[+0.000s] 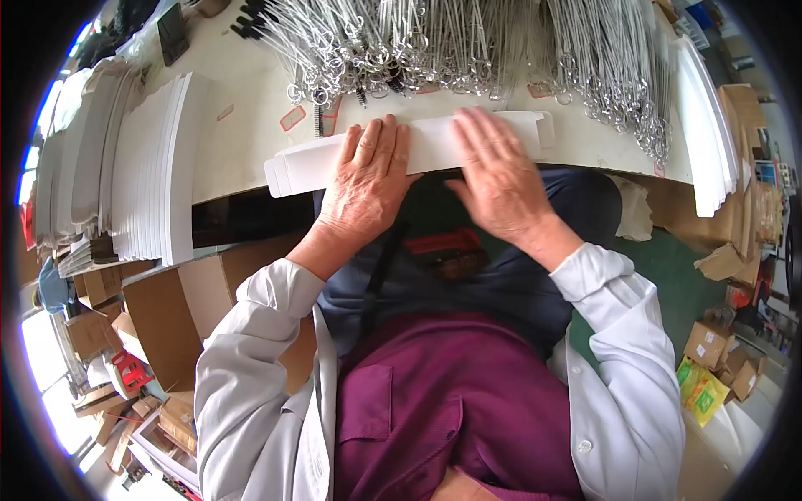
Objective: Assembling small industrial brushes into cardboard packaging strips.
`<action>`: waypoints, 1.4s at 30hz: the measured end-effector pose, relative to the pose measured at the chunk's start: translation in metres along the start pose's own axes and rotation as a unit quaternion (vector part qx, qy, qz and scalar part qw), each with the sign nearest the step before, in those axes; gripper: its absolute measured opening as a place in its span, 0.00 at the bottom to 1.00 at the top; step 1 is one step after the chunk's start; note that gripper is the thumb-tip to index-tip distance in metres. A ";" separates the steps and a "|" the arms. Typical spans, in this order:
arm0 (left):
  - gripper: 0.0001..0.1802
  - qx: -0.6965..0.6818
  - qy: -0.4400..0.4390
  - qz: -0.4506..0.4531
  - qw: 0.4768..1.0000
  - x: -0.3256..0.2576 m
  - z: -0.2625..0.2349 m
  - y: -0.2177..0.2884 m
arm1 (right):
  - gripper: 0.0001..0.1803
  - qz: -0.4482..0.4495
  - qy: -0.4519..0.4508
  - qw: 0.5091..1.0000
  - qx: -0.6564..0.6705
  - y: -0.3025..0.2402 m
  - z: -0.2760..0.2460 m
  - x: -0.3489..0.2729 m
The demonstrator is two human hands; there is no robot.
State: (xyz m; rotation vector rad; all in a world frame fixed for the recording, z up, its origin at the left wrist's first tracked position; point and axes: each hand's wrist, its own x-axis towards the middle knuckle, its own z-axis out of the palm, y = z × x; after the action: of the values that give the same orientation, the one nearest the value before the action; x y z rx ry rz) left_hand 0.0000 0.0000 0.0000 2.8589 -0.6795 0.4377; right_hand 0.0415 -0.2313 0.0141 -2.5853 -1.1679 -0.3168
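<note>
A long, narrow white paper box (433, 140) lies along the table's near edge, with end flaps showing at both ends. My left hand (368, 185) rests on its left half, fingers stretched out and lying flat. On the right half, my right hand (501, 182) is also spread, with its thumb apart and its fingers slightly blurred. Neither hand grips anything. Just beyond the box lies a heap of thin metal wire brushes (359, 50) with ring ends toward me. A dark bristled brush end (318, 122) shows behind the left fingers.
Stacks of white folded cartons stand at the left (150, 167) and the right (708, 134) of the table (238, 159). An opened brown cardboard box (167, 313) sits below the table's left side. Small red-edged labels (293, 118) lie on the tabletop.
</note>
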 end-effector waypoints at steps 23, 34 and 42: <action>0.31 0.060 0.062 0.018 0.996 -0.062 -0.059 -0.057 | 0.35 0.044 0.106 0.993 -0.022 0.046 -0.036 -0.041; 0.44 -0.262 -0.249 -0.073 0.929 -0.031 -0.091 0.018 | 0.22 -0.055 0.055 0.995 0.055 -0.021 -0.040 -0.024; 0.33 -0.287 -0.175 -0.156 0.929 -0.030 -0.053 0.028 | 0.28 0.108 0.208 0.959 0.163 -0.034 -0.024 -0.045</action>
State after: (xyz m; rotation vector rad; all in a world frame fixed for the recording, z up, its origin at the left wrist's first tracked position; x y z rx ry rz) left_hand -0.0519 0.0000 0.0433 2.4167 -0.3094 -0.2881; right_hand -0.0154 -0.2499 0.0280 -2.1892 -0.7141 -0.5363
